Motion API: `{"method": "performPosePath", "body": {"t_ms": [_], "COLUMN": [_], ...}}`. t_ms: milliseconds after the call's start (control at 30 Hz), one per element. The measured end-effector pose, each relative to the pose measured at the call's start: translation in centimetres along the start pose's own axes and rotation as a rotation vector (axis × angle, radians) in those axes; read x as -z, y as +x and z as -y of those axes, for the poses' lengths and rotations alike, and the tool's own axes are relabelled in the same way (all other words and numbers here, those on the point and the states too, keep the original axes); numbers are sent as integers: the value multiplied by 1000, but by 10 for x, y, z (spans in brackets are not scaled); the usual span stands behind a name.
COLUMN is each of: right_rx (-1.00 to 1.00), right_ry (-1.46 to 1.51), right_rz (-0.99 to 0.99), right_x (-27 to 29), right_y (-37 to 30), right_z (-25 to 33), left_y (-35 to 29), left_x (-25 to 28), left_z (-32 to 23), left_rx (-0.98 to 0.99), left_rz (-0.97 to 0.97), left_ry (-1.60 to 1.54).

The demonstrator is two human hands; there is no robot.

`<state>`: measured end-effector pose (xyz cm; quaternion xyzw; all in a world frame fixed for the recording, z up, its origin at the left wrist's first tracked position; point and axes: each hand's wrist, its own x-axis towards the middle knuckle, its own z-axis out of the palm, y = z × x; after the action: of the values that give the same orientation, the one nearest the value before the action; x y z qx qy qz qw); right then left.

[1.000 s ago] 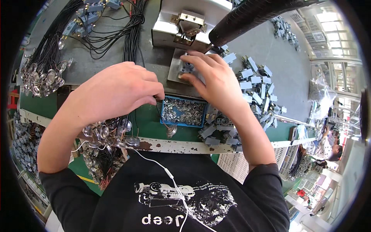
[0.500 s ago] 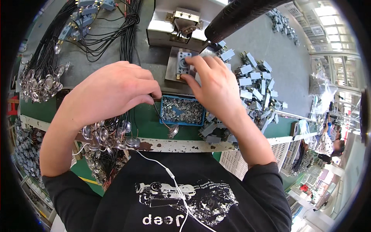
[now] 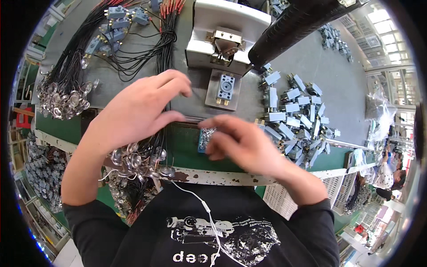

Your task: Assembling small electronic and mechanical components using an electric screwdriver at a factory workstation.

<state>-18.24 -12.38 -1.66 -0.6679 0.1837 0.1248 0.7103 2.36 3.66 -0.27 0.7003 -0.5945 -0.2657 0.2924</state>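
A grey plastic housing with brass terminals lies on the square metal block, touched by neither hand. My left hand is held beside it to the left, thumb and fingers apart, nothing visible between them. Black wires run beneath that hand. Over the blue tray of small metal parts is my right hand, its bent fingers smeared by motion and covering most of the tray. Whether they pinch a part is hidden.
Behind the block stands a press-like metal fixture, with a thick black bar slanting over it. Grey housings pile up on the right. Wires with round metal caps lie at left; more caps sit at the front edge.
My right hand has left the housing and moved nearer me, over the tray. My left fingers have spread, and the capped wire by them no longer shows. The whole view has shifted.
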Motion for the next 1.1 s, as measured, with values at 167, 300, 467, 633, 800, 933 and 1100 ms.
{"method": "performPosePath", "body": {"t_ms": [167, 300, 467, 633, 800, 933, 1100], "right_rx": [15, 544, 245, 700, 989, 178, 287], "right_ry": [-220, -1185, -859, -695, -781, 1, 47], "right_rz": [-21, -291, -71, -443, -805, -87, -35], "right_x": [16, 18, 51, 48, 32, 49, 50], "right_y": [-8, -19, 1, -9, 14, 11, 14], "right_z": [-9, -1, 37, -1, -5, 19, 13], "left_y": [-21, 13, 27, 29, 37, 33, 32], "left_x": [5, -12, 0, -10, -30, -4, -10], "left_z": [20, 5, 5, 2, -7, 3, -5], "left_rx": [-3, -216, -222, -275, -275, -366, -288], "left_rz": [17, -97, 131, -105, -231, -153, -197], "left_ry": [440, 305, 217, 192, -58, 137, 186]}}
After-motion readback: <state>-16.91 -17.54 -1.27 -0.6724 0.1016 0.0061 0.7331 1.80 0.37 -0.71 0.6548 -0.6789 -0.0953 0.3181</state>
